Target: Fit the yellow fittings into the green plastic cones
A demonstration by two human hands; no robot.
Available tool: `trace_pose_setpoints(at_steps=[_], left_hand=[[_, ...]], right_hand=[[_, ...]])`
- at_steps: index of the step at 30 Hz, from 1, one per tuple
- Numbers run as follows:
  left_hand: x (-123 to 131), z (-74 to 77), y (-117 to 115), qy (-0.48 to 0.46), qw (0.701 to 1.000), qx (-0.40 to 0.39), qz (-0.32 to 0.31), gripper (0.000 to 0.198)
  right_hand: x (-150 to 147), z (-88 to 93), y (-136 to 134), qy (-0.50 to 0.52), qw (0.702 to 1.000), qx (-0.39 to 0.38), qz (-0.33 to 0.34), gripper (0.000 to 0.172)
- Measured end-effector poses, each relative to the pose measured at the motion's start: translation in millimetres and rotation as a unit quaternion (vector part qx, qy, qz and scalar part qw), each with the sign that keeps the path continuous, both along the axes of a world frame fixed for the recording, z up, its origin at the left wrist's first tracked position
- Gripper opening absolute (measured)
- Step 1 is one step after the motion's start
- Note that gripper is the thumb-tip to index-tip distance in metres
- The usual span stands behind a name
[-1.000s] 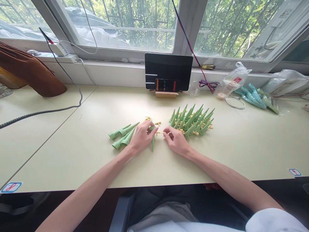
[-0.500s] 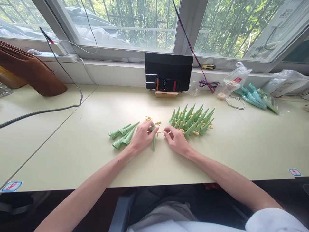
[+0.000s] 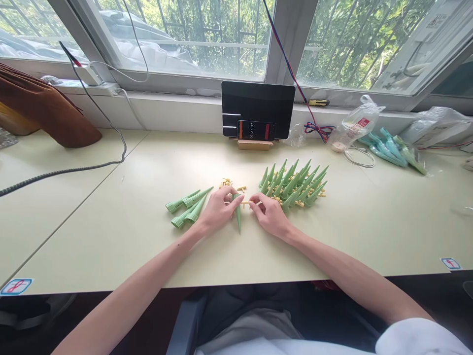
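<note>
Pinched in my left hand is a green plastic spike, its pointed end toward me. My right hand grips a small yellow valve piece by its right end; its other end reaches the spike's side, though I cannot tell whether it is inserted. Left of my left hand lie several plain green spikes. Beyond my fingers are loose yellow valve pieces, with a single one beside them. A dense group of green spikes with yellow pieces lies just past my right hand.
At the back, a black tablet stands behind a phone on a small cardboard stand. Plastic bags and blue-green packets lie at the back right. A dark cable crosses the table's left side.
The green spike in my left hand has turned slightly, its tip shifting a little right. The gap between it and the yellow piece in my right hand looks smaller.
</note>
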State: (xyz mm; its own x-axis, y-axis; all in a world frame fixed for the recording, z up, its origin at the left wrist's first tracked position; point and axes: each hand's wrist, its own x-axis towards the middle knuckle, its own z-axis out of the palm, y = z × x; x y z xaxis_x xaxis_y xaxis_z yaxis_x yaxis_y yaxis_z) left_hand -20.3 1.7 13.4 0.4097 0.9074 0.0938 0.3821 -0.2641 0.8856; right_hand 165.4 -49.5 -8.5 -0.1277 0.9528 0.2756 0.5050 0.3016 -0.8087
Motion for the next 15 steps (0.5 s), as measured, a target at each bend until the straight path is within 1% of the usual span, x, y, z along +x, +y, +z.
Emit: trace_pose_setpoints(at_steps=[5, 10, 15], left_hand=[[-0.9, -2.9, -0.2, -0.015, 0.999, -0.039, -0.016, 0.029], [-0.5, -4.1, 0.9, -0.009, 0.999, -0.025, -0.03, 0.031], [-0.2, -2.1, 1.8, -0.029, 0.998, -0.019, -0.057, 0.036]], right_hand=[[0.2, -0.1, 0.7, 0.003, 1.0, 0.001, 0.001, 0.019], [0.4, -0.8, 1.3, 0.007, 1.0, 0.004, -0.002, 0.018], [0.6, -1.1, 0.8, 0.012, 1.0, 0.001, -0.002, 0.018]])
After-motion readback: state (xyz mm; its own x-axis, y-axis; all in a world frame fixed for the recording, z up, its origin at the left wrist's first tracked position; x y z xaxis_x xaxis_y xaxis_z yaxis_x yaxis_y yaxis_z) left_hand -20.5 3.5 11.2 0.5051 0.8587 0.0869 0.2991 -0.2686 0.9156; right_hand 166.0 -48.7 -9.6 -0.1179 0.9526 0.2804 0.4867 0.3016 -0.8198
